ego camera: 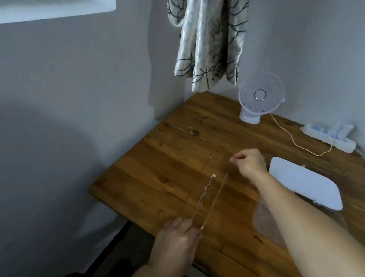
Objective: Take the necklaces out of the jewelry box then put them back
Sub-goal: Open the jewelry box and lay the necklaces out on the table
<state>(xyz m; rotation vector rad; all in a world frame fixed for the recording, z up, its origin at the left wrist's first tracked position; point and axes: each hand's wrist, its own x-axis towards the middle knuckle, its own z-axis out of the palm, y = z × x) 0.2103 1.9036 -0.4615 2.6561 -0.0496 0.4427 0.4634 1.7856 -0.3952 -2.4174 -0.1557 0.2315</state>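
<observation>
A wooden tabletop in a grey corner. The right hand, fingers pinched shut, holds the far end of a thin chain; the left hand pinches its near end at the table's edge, stretching it. A second necklace with a white bead lies just beside it. The box (white lid open, clear tray under the right forearm) sits to the right. Behind stand a fan and power strip.
</observation>
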